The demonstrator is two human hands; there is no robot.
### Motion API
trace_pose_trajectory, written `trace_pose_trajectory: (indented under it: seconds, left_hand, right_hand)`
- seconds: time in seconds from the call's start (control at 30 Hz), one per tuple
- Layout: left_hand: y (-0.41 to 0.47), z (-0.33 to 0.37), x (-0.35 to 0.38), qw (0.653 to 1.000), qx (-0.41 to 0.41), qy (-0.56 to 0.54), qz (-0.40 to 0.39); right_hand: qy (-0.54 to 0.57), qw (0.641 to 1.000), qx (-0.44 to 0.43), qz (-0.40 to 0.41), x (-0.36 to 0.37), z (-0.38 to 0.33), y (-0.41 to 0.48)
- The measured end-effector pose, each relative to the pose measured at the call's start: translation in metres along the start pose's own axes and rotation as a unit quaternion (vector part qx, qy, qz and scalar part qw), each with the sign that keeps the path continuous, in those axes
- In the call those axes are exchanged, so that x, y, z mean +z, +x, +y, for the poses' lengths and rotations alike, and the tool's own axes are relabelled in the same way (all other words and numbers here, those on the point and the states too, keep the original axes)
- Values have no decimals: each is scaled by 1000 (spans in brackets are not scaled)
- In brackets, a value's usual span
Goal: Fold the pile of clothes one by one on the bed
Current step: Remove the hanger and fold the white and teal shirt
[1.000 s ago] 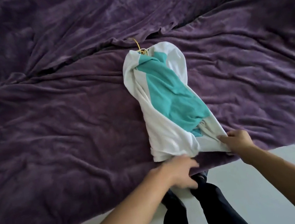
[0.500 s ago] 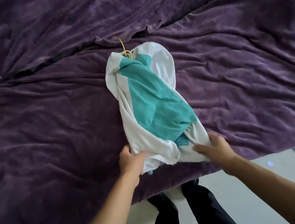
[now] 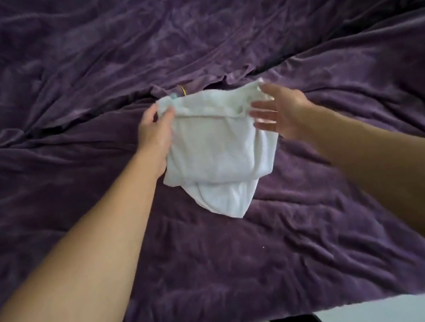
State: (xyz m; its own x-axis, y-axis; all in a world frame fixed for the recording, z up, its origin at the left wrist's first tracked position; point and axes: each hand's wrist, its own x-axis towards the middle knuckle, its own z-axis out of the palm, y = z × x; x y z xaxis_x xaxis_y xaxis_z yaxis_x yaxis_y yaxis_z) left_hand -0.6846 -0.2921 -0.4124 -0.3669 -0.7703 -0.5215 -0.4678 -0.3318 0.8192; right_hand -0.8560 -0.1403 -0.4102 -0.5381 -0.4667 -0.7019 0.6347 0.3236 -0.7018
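The far left corner of the white, soft cotton garment (image 3: 216, 157) is pinched between thumb and fingers of the left hand (image 3: 155, 134). The right hand (image 3: 279, 112) is held open with fingers spread just beside the far right corner; contact cannot be told through the blur. The garment lies doubled over near the middle of the creased purple velvet bed cover (image 3: 250, 253).

With only one corner held, the upper layer could be dragged askew or fall back open. A pointed flap sticks out at the near edge, so an uneven fold may be pressed in. The thin yellow loop (image 3: 182, 91) at the far edge could be snagged.

Counted: two hands, one garment, one cover, one loop. No pile is in view.
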Motion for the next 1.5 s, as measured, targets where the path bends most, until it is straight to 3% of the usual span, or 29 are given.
trace_pose_trajectory:
  seconds: [0.03, 0.07, 0.13, 0.2, 0.27, 0.4, 0.53, 0.63, 0.7, 0.73, 0.8, 0.83, 0.9, 0.97, 1.07, 1.17, 1.3, 1.5]
  left_hand:
    - [7, -11, 3, 992, 30, 124, -5]
    - [14, -22, 5, 970, 50, 236, -11]
    - [22, -36, 12, 927, 90, 365, 3]
    - [29, -40, 18, 892, 151, 425, 38]
    - [41, -51, 23, 860, 171, 480, 40]
    - [61, -98, 25, 843, 66, 531, -60]
    - [71, -107, 29, 867, 66, 489, -66]
    - [69, -96, 19, 898, 137, 414, 50]
    - [81, -83, 9, 914, 208, 321, 139]
    - [92, -76, 5, 922, 220, 291, 133]
    - [114, -67, 1, 942, 168, 289, 20]
    - [120, -64, 3, 938, 140, 314, -45]
    - [123, -66, 8, 909, 136, 375, -121]
    - [117, -68, 6, 903, 151, 376, -147]
    - [100, -69, -5, 923, 132, 311, -184]
    - [66, -70, -17, 937, 144, 256, -186]
    - [7, -71, -46, 950, 174, 211, -154]
    - [-99, -67, -108, 975, 147, 141, -87]
  right_hand:
    - [-121, 992, -25, 2, 1, 7, 9]
    - [-266, 961, -72, 13, 0, 15, 16]
    - [-505, 840, -198, 8, 1, 31, 26]
    - [-606, 740, -291, -3, 6, 43, 35]
    - [-646, 703, -296, -24, 13, 58, 46]
    - [-685, 707, -159, -76, 15, 113, 72]
    - [-698, 701, -133, -63, 16, 126, 87]
    - [-681, 713, -161, -46, 17, 104, 86]
    - [-645, 712, -272, 59, 14, 80, 89]
    - [-635, 705, -299, 101, 12, 68, 94]
    - [-630, 736, -228, 93, 12, 53, 106]
    - [-631, 755, -166, 64, 15, 52, 110]
    - [-649, 755, -93, 22, 21, 61, 112]
    - [-653, 753, -81, 4, 23, 72, 104]
    - [-588, 807, -58, -15, 20, 84, 76]
    - [-556, 824, -104, -2, 18, 95, 38]
    - [-572, 801, -176, 27, 19, 102, -15]
    - [-639, 728, -244, -54, 44, 82, -95]
